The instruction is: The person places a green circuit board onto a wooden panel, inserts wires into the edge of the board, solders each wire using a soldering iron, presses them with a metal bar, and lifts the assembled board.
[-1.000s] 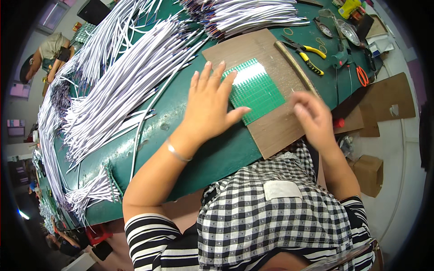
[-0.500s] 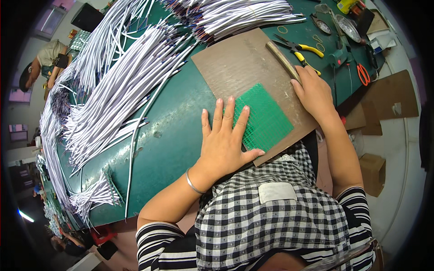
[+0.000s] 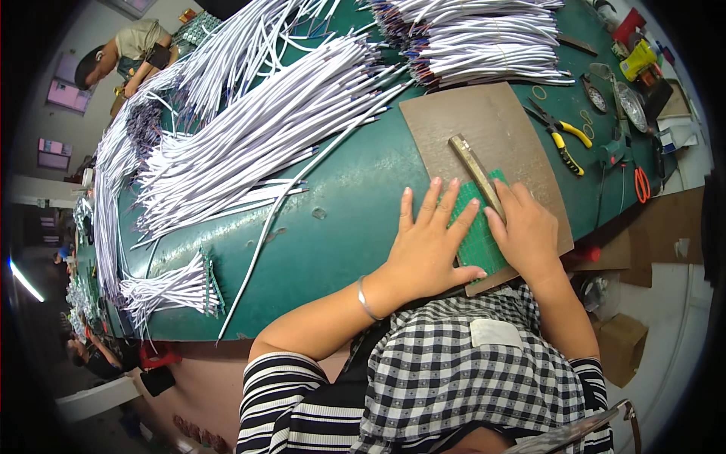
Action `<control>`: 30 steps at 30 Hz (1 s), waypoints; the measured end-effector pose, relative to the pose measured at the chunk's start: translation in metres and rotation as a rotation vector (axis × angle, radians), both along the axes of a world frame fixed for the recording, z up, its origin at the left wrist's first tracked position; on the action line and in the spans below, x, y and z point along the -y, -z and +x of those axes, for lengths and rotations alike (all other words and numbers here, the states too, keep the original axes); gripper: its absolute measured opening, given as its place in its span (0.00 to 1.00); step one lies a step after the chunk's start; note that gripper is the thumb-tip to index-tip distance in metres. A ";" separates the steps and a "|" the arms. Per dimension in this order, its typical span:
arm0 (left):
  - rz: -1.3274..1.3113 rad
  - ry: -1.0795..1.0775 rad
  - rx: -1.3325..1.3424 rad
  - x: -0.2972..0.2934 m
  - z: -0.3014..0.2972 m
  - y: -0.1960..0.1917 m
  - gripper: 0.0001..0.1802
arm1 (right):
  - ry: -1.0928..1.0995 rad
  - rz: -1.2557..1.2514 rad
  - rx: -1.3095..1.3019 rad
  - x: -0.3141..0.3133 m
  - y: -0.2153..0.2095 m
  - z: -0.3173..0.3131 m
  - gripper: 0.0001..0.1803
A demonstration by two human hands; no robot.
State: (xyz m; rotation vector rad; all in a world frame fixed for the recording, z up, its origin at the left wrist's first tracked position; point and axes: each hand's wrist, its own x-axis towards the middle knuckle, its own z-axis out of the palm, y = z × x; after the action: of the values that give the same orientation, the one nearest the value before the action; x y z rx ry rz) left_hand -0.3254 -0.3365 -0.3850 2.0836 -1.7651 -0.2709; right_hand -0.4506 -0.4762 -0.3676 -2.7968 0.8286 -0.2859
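My left hand [image 3: 428, 242] lies flat with spread fingers, pressing on a small green gridded mat [image 3: 479, 234] that rests on a brown cardboard sheet [image 3: 484, 129]. My right hand [image 3: 529, 231] sits on the mat's right side, fingers touching the lower end of a long flat metal bar [image 3: 475, 172] that lies slanted across the cardboard and mat. Whether the fingers grip the bar cannot be told. A thin bangle circles my left wrist.
Large bundles of white cables [image 3: 257, 144] cover the green table [image 3: 340, 227]; more bundles [image 3: 469, 38] lie at the far side. Yellow-handled pliers [image 3: 563, 136], red-handled scissors [image 3: 641, 185] and other tools lie right. Another person [image 3: 125, 53] works at the far left.
Both hands and the green mat have shifted toward the cardboard's near edge. My right hand moved from the bar's end down onto the mat beside my left hand.
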 end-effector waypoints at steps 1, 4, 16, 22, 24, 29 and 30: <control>-0.009 -0.029 0.001 0.000 0.008 -0.001 0.51 | 0.006 -0.005 0.001 0.006 -0.002 -0.001 0.20; -0.287 -0.090 0.084 0.009 0.055 -0.017 0.33 | 0.006 -0.064 0.312 0.042 -0.017 -0.025 0.20; -0.194 -0.315 0.611 0.114 0.172 0.001 0.09 | 0.806 0.950 0.984 0.184 0.009 -0.114 0.25; -0.195 -0.297 0.488 0.107 0.167 -0.010 0.05 | 0.784 1.398 1.140 0.208 0.005 -0.082 0.22; -0.260 -0.221 0.279 0.095 0.162 -0.017 0.04 | 0.864 1.346 1.177 0.218 0.013 -0.079 0.19; -0.427 -0.141 -0.118 0.081 0.145 -0.036 0.05 | 0.832 1.125 1.590 0.227 0.029 -0.071 0.10; -0.423 -0.156 -0.109 0.083 0.145 -0.044 0.05 | 0.807 1.015 1.626 0.223 0.027 -0.069 0.09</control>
State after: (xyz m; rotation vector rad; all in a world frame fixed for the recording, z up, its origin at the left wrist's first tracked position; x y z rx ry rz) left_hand -0.1807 -0.4194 -0.3410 1.8467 -1.4381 0.0333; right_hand -0.5193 -0.6991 -0.3943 -0.6389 0.9920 -1.3991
